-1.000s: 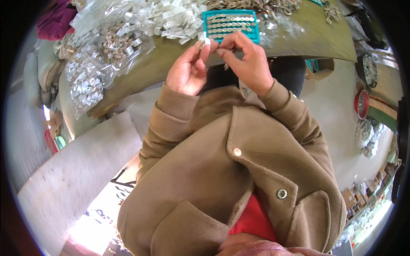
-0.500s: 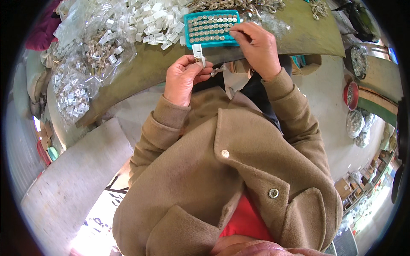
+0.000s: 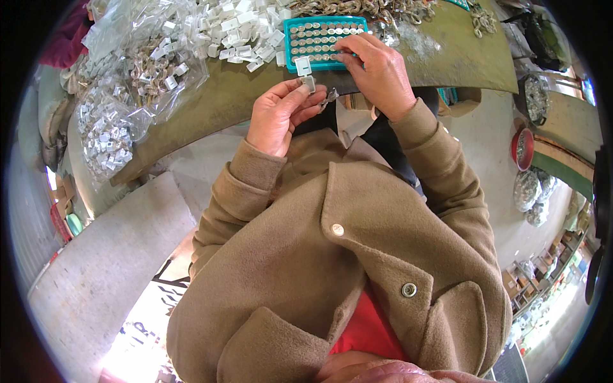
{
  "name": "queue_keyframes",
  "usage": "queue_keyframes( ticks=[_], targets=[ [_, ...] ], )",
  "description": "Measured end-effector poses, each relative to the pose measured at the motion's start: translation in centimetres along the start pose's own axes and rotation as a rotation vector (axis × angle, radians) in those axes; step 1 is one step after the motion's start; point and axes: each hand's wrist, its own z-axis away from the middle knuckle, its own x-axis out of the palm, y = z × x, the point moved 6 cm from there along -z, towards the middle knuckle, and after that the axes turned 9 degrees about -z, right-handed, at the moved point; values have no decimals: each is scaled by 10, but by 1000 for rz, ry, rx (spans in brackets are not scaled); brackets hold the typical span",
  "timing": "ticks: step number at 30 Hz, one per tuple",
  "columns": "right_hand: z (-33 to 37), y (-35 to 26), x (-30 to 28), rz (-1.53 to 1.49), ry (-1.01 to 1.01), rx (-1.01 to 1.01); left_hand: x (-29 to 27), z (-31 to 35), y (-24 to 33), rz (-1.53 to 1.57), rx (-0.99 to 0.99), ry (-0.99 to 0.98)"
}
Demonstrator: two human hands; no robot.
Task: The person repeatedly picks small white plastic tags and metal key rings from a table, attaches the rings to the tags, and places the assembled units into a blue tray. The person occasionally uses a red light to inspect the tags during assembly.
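Clear bags (image 3: 121, 96) of small white parts crowd the bench's (image 3: 211, 105) left end, with loose white clips (image 3: 239, 32) heaped beside them. The left hand (image 3: 278, 115) pinches a small white clip (image 3: 306, 73) upright just off the bench edge, probably for a clear view. The right hand (image 3: 377, 70) rests curled on the teal tray (image 3: 319, 38), fingertips among its round cells; whether it grips one I cannot tell. The bench to the tray's right has some free room.

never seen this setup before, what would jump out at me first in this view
The bright teal plastic tray of small round silvery cells stands out at the top centre on the olive-green table, with the right hand resting its fingers on it. Just below, the left hand pinches a small white plastic piece. To the upper left lies a heap of small white plastic parts beside clear plastic bags.
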Motion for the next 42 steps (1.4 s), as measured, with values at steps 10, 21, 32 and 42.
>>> queue_keyframes(
  ticks=[10, 21, 32, 42],
  targets=[
    [-2, 4, 9, 73, -163, -31, 3, 0, -2, -26, -16, -16],
    [9, -34, 5, -257, -152, 16, 10, 1, 7, -48, 63, -68],
    [30, -43, 16, -198, -46, -193, 2, 6, 0, -104, 38, -67],
    [11, -25, 15, -447, -93, 117, -14, -1, -7, 76, -18, 82]
  ],
)
